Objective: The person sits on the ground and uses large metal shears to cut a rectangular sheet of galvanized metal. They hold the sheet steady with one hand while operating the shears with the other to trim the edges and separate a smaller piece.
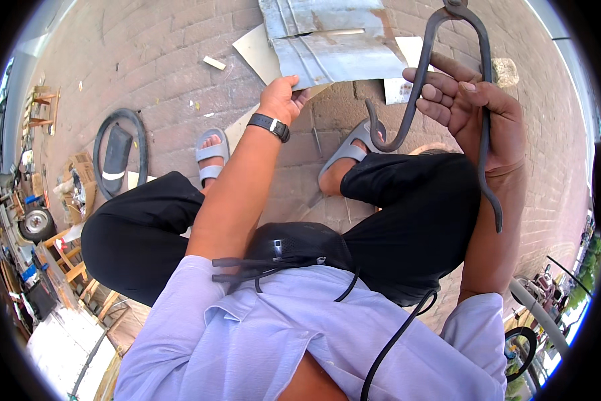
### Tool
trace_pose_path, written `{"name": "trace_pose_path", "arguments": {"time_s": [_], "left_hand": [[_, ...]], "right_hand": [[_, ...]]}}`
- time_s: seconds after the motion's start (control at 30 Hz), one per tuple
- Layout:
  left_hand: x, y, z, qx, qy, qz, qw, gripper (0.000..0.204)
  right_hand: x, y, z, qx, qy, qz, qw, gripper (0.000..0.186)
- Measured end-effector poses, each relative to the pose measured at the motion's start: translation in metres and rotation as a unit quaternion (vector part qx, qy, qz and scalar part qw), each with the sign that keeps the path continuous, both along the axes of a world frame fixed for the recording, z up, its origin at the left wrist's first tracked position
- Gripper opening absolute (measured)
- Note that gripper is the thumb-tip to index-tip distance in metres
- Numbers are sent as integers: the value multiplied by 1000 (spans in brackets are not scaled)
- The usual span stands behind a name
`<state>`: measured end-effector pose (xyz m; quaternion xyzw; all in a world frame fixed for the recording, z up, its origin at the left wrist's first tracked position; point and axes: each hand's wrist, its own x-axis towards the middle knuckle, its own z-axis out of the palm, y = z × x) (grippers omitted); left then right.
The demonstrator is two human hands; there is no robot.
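My left hand [284,100] pinches the near edge of a bluish-grey metal sheet [354,59], thumb on top and fingers curled below. The sheet has raised ridges, rust stains along its right side and an open slit across it. In my right hand [477,110] are metal shears [429,60], dark, with long curved handles spread wide apart. One handle runs down past my thumb and palm, and my fingers reach toward the other. The pivot shows at the top edge of the picture; the blades are out of view.
Flat offcuts, one pale [257,53] and one white [397,90], lie by the sheet on brick paving [180,40]. My sandalled feet [211,155] are below it. A black rubber ring [144,144] lies left, near a cardboard box [80,180] and a small wheel [37,224]. A stone block [506,72] sits right.
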<state>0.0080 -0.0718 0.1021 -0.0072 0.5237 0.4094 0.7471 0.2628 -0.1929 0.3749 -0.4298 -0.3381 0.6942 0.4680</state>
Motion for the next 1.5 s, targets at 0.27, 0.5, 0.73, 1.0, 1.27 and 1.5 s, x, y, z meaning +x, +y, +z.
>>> {"name": "trace_pose_path", "arguments": {"time_s": [0.27, 0.5, 0.73, 1.0, 1.27, 1.5], "left_hand": [[-28, 51, 63, 21, 76, 26, 997, 21], [-92, 77, 74, 56, 162, 81, 982, 17], [-153, 92, 56, 79, 187, 189, 961, 20], [-111, 44, 16, 49, 113, 265, 956, 28], [-96, 5, -31, -14, 104, 217, 970, 44], [-117, -5, -66, -26, 15, 239, 971, 40]], "right_hand": [[21, -26, 8, 55, 65, -61, 994, 69], [36, -43, 6, 96, 87, -79, 988, 72], [35, -46, 8, 72, 89, -100, 988, 63], [6, -30, 9, 41, 44, -118, 991, 65], [-39, -8, 18, 24, 40, -65, 997, 65], [-89, 10, 25, 3, 49, -18, 999, 67]]}}
